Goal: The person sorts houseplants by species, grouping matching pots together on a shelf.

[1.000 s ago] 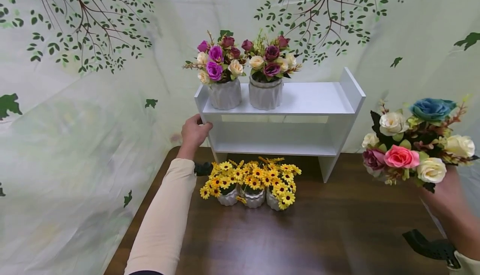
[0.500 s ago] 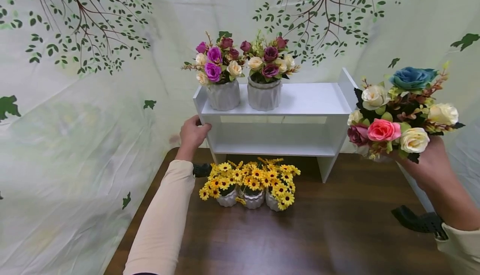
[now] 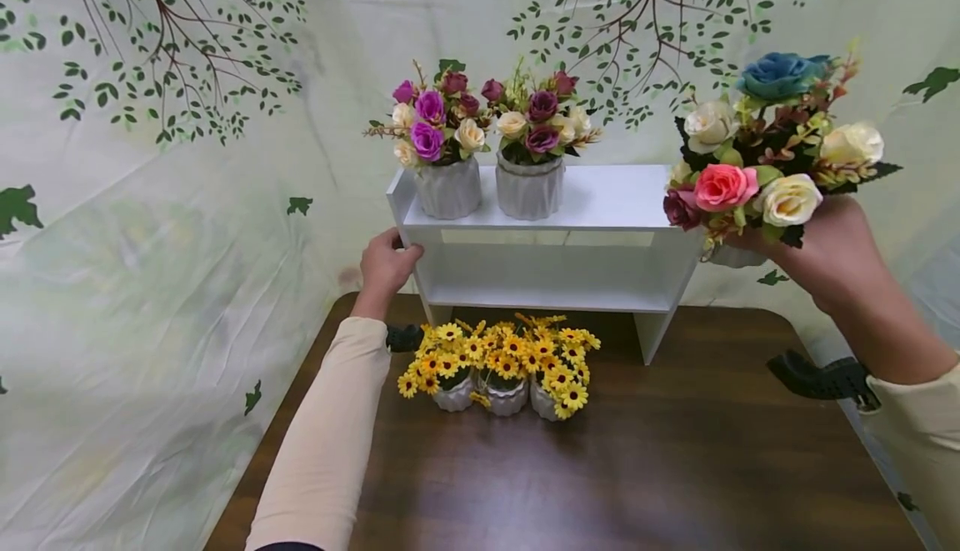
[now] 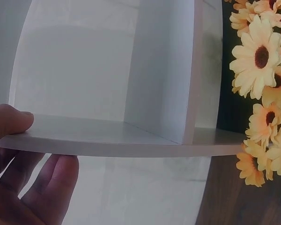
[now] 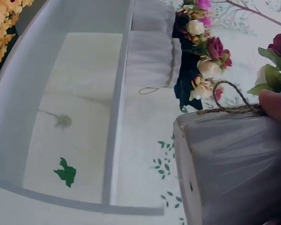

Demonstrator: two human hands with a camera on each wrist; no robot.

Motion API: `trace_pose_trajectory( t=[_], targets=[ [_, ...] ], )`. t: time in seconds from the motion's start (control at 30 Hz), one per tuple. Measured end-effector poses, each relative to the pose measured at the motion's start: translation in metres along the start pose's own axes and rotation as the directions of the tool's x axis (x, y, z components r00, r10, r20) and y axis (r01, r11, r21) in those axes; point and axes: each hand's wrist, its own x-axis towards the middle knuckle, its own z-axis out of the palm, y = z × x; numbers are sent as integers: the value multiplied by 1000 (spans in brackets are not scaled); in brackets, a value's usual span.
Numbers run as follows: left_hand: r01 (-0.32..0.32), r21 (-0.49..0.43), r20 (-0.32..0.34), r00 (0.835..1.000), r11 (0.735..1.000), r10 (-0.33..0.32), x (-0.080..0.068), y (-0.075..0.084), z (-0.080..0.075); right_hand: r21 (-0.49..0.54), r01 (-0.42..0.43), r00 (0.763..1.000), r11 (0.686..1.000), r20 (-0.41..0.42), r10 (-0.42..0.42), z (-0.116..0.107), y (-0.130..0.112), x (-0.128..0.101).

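My left hand (image 3: 388, 266) grips the left side panel of a white two-tier shelf (image 3: 551, 272). In the left wrist view the thumb lies on one face of that panel and the fingers on the other. My right hand (image 3: 836, 251) holds a potted bouquet of artificial roses (image 3: 776, 147) in blue, pink, cream and mauve, raised in front of the shelf's upper right end. Its grey pot (image 5: 239, 159), tied with twine, shows large in the right wrist view, apart from the shelf. Two grey pots of purple and cream roses, a left one (image 3: 447, 190) and a right one (image 3: 529, 190), stand on the top tier.
Several small white pots of yellow daisies (image 3: 506, 368) stand in a row on the brown wooden table (image 3: 637, 468), before the shelf's left part. A leaf-patterned cloth backdrop (image 3: 165, 226) hangs behind and to the left.
My right hand has lifted the potted roses up and leftward, from right of the shelf to its upper right end. My left hand stays on the side panel.
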Motion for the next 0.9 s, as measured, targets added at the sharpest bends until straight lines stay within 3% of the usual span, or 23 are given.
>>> trace_pose_trajectory(
  t=[0.23,0.4,0.7,0.9],
  targets=[
    [13,-14,18,1000,1000,-12,-1,2,5,27,-53,996,998,78,50,5,-23,33],
    [15,-18,23,1000,1000,-14,0,5,7,69,-120,990,990,79,114,12,-30,56],
    [7,-2,13,1000,1000,-7,4,4,5,131,-160,986,978,74,151,37,-25,95],
    [10,21,2,1000,1000,-10,3,0,2,142,-191,980,971,85,180,54,-17,105]
  ],
)
